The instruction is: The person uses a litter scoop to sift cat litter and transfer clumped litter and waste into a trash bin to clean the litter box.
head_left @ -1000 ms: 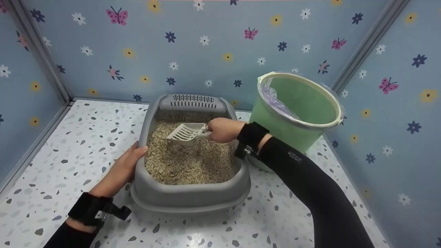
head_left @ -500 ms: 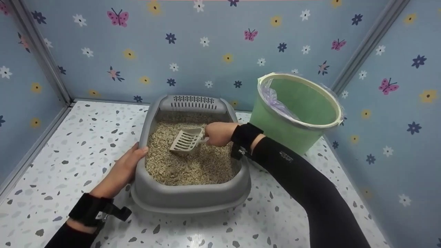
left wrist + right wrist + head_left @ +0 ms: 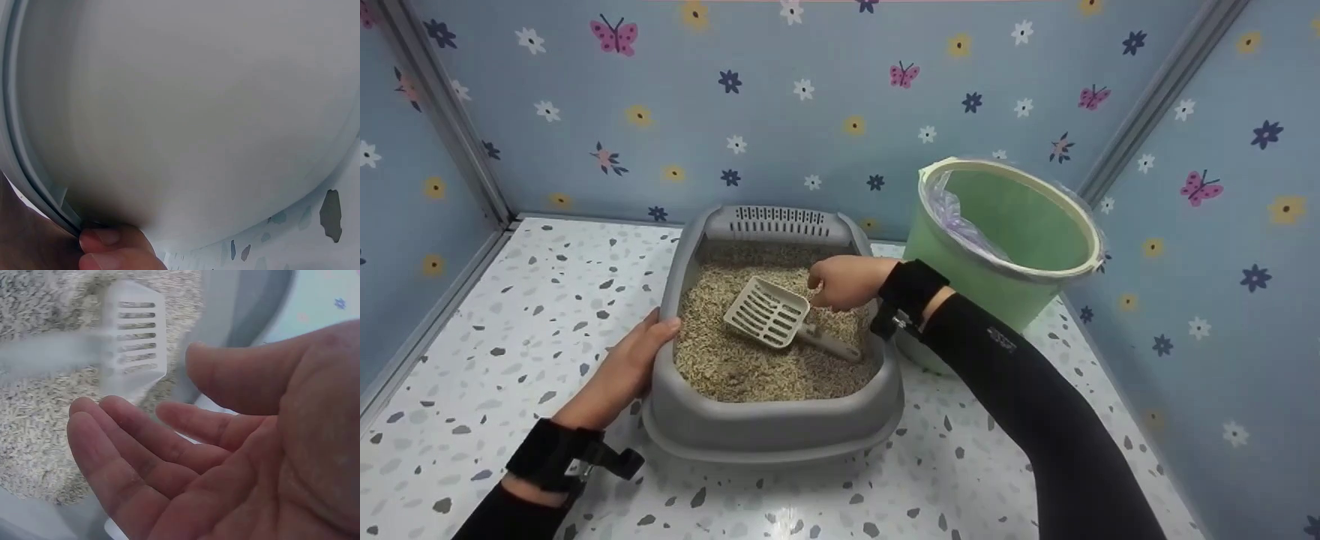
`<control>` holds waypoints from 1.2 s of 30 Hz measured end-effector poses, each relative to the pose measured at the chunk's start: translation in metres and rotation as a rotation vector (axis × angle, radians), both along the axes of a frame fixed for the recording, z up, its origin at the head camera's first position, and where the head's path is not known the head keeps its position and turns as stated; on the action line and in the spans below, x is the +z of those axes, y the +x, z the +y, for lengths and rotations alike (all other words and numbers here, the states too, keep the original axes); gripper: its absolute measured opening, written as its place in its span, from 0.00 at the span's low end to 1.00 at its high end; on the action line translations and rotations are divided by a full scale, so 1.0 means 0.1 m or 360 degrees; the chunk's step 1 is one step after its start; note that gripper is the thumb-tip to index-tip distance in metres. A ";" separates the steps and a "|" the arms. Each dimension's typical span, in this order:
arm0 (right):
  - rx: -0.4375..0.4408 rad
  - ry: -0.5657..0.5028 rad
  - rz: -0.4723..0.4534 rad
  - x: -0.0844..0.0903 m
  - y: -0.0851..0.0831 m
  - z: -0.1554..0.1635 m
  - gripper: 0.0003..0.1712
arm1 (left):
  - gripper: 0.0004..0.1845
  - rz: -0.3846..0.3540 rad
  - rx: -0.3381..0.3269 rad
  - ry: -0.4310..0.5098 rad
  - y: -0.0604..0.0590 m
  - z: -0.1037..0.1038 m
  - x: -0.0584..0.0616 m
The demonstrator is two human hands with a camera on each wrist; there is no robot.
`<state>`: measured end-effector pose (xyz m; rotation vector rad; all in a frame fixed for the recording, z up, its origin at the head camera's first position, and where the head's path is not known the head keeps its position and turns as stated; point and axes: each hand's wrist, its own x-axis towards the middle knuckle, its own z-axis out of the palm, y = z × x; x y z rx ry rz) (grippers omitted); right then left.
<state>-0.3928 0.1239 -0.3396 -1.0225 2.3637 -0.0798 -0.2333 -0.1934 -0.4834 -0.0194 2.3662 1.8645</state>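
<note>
A grey litter box [image 3: 780, 431] full of pale brown litter pellets [image 3: 750, 379] stands on the floor. On the pellets lies a beige slotted litter scoop [image 3: 769, 313], its handle pointing to the near right. My right hand [image 3: 847, 283] hovers just behind the scoop, apart from it; in the right wrist view its fingers [image 3: 129, 478] are loosely bent, with nothing in them. My left hand [image 3: 622, 361] grips the box's left rim, thumb on top. Fingertips [image 3: 112, 239] show below the rim in the left wrist view, against the outer wall.
A green bin [image 3: 967, 289] with a pale purple liner [image 3: 952, 214] stands close to the box's right side, under the right forearm. Flower-patterned blue walls [image 3: 810, 120] enclose the back and both sides. The speckled floor [image 3: 547, 315] extends around the box.
The scoop was in my right hand above the litter; it tipped down and now lies on the pellets, let go. My right hand has shifted slightly up. My left hand stays put.
</note>
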 end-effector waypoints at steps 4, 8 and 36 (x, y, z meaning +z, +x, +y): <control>-0.0032 -0.0169 0.0017 0.07 0.02 0.06 0.26 | 0.50 -0.0019 -0.0005 0.0019 0.00 0.01 0.00; -0.0076 -0.0366 0.0097 0.17 0.09 0.17 0.25 | 0.50 0.0001 -0.0003 0.0001 -0.01 0.02 0.01; -0.0555 -0.1453 0.0656 -0.48 0.72 1.27 0.11 | 0.48 0.0016 -0.0018 0.0002 0.00 0.01 0.01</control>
